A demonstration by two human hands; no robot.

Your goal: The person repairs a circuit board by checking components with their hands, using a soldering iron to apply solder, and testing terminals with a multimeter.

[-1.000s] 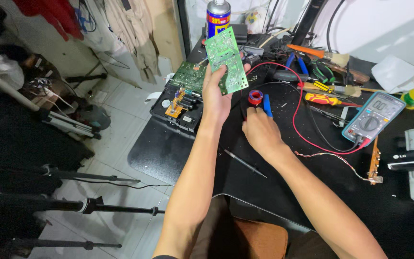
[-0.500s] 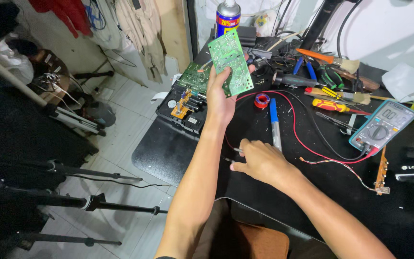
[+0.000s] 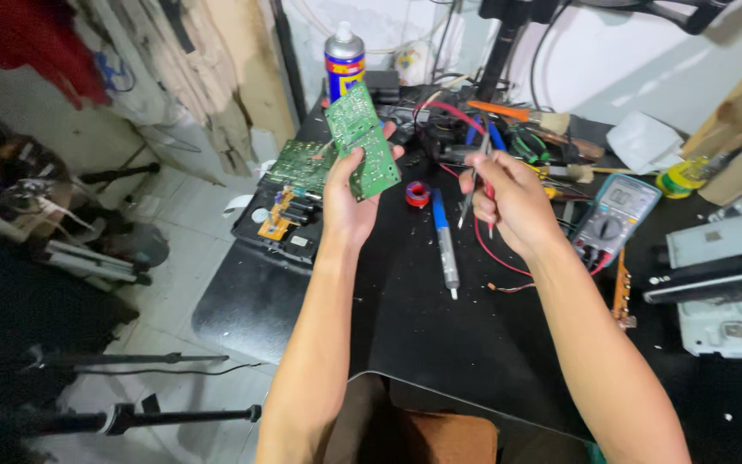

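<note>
My left hand [image 3: 347,204] is raised over the black table [image 3: 440,335] and grips a green circuit board [image 3: 362,140], tilted upright with its solder side toward me. My right hand [image 3: 513,199] is level with it on the right, closed on a thin grey metal tool [image 3: 472,187] that points up and down. A red lead runs past the same fingers. Between the two hands a blue-handled soldering iron [image 3: 442,230] lies on the table, beside a small red spool [image 3: 417,193].
A grey multimeter [image 3: 617,213] with red leads sits at the right. A second green board [image 3: 299,163] lies on a black unit at the table's left edge. A spray can [image 3: 344,64], pliers and screwdrivers crowd the back. Silver devices [image 3: 723,283] stand far right, tripods [image 3: 130,361] on the floor at left.
My right hand left the soldering iron lying on the table, reached to the near table, took the thin metal tool and lifted it beside the board. The left hand kept holding the board.
</note>
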